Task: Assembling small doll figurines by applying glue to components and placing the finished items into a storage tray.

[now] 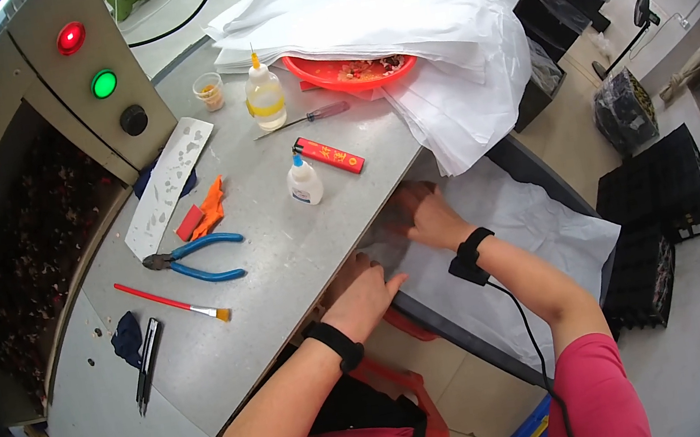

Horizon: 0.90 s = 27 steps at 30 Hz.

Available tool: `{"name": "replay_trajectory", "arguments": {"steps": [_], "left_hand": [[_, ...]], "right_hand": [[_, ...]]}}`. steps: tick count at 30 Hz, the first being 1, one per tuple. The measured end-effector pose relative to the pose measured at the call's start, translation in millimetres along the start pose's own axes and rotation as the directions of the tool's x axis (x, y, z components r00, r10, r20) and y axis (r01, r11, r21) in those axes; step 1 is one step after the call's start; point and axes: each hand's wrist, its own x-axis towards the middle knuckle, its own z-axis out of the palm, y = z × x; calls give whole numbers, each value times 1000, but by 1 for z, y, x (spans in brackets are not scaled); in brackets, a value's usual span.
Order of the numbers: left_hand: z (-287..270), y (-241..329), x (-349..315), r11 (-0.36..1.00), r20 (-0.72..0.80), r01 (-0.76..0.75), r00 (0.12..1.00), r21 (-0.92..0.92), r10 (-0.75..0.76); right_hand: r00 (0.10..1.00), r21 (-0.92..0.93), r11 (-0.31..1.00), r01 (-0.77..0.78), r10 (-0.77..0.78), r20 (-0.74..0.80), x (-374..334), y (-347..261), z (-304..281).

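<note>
My left hand (363,296) is at the table's front edge, beside the near end of a dark tray (488,353). Its thumb sticks out to the right, away from the other fingers, which are partly hidden by the table edge. Further right, my right hand (431,217) reaches over the tray, its fingers blurred and partly under the tabletop, so any hold is unclear. White paper (509,253) lines the tray below it. Both wrists wear black straps, the right one with a small box and cable. Nearest on the tabletop stands a small white bottle (304,182) with a blue cap.
On the grey table (283,314) lie blue-handled cutters (202,260), a red brush (167,298), tweezers (149,364), a screwdriver (316,115) and a red stick (330,155). A needle-tipped bottle (265,100) stands near a red plate (347,77) under white sheets (364,8). A machine (66,107) borders the left.
</note>
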Motion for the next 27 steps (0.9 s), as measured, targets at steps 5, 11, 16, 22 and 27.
{"name": "replay_trajectory", "arguments": {"steps": [5,11,16,22,27], "left_hand": [[9,3,10,995,31,52,998,-90,-49],[12,-2,13,973,117,122,988,-194,-101],[16,0,13,959,34,90,996,-270,-84],[37,-4,13,994,-281,96,957,60,-76],[41,-1,17,989,-387,90,921,116,-39]], "right_hand": [[914,39,944,-326,326,-244,12,81,31],[803,-300,794,-528,582,126,31,136,41],[867,-268,848,-457,492,77,42,180,39],[929,-235,901,-365,369,-29,94,211,36],[955,-208,934,-292,275,-110,90,243,38]]}}
